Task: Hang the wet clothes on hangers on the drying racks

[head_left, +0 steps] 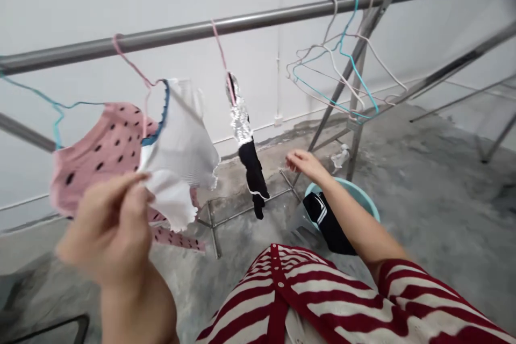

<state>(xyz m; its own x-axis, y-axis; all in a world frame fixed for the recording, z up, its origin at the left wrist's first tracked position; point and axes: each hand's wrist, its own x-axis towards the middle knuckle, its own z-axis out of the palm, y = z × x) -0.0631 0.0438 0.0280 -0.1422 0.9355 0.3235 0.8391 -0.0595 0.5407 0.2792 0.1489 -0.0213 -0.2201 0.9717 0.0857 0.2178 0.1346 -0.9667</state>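
While your left hand (105, 226) pinches hem of white ruffled garment (179, 150), hung on pink wire hanger (133, 67) from steel rail (226, 24), your right hand (308, 166) stands open, fingers (296, 158) empty, near teal basin (346, 189) holding black cloth (326, 223).

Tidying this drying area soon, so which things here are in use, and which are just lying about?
In use: left hand pinching a white pleated garment; empty right hand.
Just about: teal plastic basin; pink black-spotted garment; coloured wire hangers.
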